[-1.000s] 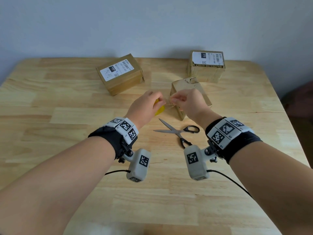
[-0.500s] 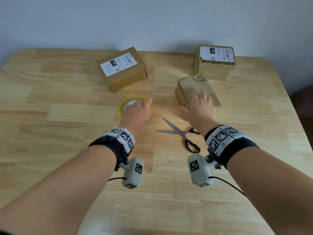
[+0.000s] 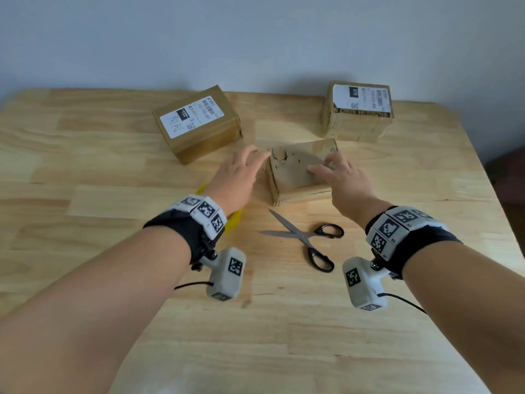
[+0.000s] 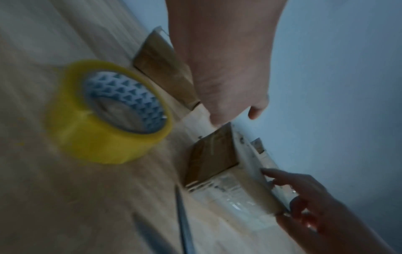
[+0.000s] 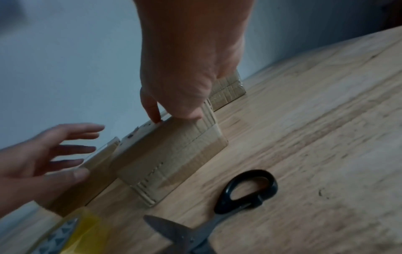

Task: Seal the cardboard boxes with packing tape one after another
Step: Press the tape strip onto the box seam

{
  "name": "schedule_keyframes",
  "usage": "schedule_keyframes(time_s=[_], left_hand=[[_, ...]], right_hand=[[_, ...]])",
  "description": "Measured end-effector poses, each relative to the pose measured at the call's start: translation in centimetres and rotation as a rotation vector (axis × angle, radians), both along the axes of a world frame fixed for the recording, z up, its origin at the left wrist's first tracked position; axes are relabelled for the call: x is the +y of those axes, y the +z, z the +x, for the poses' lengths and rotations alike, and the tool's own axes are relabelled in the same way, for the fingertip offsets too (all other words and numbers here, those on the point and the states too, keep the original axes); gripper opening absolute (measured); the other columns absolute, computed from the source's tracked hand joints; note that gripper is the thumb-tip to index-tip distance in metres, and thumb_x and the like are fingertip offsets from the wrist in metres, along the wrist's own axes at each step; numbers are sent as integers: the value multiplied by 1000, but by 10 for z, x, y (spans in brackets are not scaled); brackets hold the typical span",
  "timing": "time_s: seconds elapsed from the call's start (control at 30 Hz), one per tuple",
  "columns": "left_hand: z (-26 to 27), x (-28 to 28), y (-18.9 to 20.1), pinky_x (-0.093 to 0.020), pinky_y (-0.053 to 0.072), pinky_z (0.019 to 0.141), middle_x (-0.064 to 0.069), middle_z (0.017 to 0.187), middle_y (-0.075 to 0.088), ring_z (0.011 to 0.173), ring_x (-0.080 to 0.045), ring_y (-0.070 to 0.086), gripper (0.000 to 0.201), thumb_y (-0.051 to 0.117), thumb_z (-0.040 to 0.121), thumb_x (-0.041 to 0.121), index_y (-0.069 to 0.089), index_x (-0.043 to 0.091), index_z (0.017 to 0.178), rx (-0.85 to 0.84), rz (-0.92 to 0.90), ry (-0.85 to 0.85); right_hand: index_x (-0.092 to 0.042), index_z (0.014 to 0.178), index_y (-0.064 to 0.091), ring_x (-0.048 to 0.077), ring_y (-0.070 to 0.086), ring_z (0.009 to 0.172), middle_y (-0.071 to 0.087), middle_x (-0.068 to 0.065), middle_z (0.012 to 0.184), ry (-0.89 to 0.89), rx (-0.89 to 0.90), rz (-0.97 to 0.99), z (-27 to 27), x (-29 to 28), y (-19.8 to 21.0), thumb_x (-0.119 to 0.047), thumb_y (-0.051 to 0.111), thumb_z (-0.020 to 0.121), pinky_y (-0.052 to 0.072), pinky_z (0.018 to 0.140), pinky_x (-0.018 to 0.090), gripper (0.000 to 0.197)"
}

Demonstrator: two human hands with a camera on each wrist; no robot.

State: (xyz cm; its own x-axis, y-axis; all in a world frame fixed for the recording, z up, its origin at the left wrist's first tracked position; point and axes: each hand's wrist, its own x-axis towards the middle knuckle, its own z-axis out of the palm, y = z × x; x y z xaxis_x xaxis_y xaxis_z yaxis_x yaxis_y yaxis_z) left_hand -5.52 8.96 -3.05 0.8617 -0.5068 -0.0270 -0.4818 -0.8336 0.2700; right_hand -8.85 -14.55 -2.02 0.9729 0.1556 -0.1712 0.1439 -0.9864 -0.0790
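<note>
A small worn cardboard box (image 3: 295, 177) lies at the table's middle. My right hand (image 3: 326, 169) rests on its top with straight fingers; in the right wrist view a fingertip (image 5: 155, 118) presses the box's (image 5: 169, 154) top edge. My left hand (image 3: 252, 162) is open, fingers spread, at the box's left end; I cannot tell whether it touches. The yellow tape roll (image 4: 108, 111) lies flat on the table under my left wrist, mostly hidden in the head view (image 3: 235, 220). Nothing is in either hand.
Open scissors (image 3: 309, 240) with black handles lie just in front of the small box. A labelled box (image 3: 199, 123) sits at the back left and a taped, labelled box (image 3: 358, 115) at the back right. The wooden table (image 3: 113, 194) ends at a wall.
Both hands held the tape roll a second ago. The left hand has set it on the table and moved right to the box; the right hand went onto the box, which has turned.
</note>
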Motion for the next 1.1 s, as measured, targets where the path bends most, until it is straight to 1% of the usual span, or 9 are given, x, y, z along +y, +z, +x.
schedule_keyframes(time_s=[0.1, 0.2, 0.33, 0.43, 0.57, 0.7, 0.9, 1.0, 1.1], left_hand=[[17, -20, 10, -39, 41, 106, -5, 160, 9, 136, -26, 36, 68, 52, 96, 14, 14, 20, 152, 223, 105, -25], [19, -28, 10, -35, 47, 92, -2, 152, 31, 122, -23, 51, 52, 53, 96, 27, 37, 11, 142, 208, 56, 76], [-8, -35, 5, -22, 38, 73, 0, 119, 56, 90, -11, 52, 28, 54, 95, 31, 54, 14, 117, 122, -30, 87], [-28, -36, 1, -24, 44, 77, -2, 112, 59, 93, -14, 57, 23, 49, 98, 27, 57, 12, 114, 149, -107, 43], [-37, -44, 2, -37, 47, 84, -3, 107, 64, 97, -19, 57, 22, 46, 99, 18, 63, 11, 111, 188, -144, -140], [-24, -48, 7, -35, 44, 90, -2, 115, 57, 106, -19, 51, 23, 51, 96, 20, 62, 14, 116, 73, -168, -105], [-2, -48, 2, -43, 32, 110, -8, 146, 38, 133, -30, 36, 50, 55, 93, 38, 46, 19, 139, 76, 88, -31], [-4, -54, -1, -44, 37, 103, -2, 142, 41, 128, -30, 39, 49, 50, 93, 46, 45, 25, 138, 33, 149, 1], [-7, -59, -1, -44, 38, 99, 0, 138, 44, 125, -29, 40, 47, 49, 93, 48, 46, 27, 135, 26, 154, 30]], right_hand=[[-33, 146, 33, 26, 41, 119, 27, 2, 143, -10, 43, 63, -1, -2, -1, 7, 41, 87, 44, 87, 30, 72], [-29, 148, 30, 32, 27, 136, 11, 2, 158, -123, 83, 147, -4, 7, -2, -27, 44, 95, 40, 104, 41, 54], [-17, 152, 14, 36, 12, 143, -7, 9, 158, -241, 223, 196, -5, 24, -1, -70, 47, 83, 30, 111, 48, 93], [-26, 150, 17, 34, 25, 131, 11, 12, 150, -137, 142, 93, -2, 22, -2, -35, 62, 90, 40, 103, 45, 75], [-38, 148, 28, 26, 15, 141, 15, -3, 158, 69, 119, 55, 6, 8, 0, 8, 42, 89, 34, 110, 44, 77], [-37, 140, 46, 28, 31, 124, 33, 7, 144, 82, 8, 107, 4, 7, -1, 7, 44, 90, 44, 96, 42, 67], [-11, 110, 70, 29, 45, 111, 48, 12, 121, 16, -81, 379, -7, 14, -5, -14, 50, 95, 41, 88, 34, 25], [-12, 103, 66, 24, 41, 106, 42, 8, 114, -31, -5, 154, -8, 20, -4, -30, 44, 99, 47, 73, 36, 29], [-9, 110, 57, 25, 41, 101, 36, 9, 116, -27, 63, -25, -7, 28, -3, -18, 47, 98, 42, 68, 33, 18]])
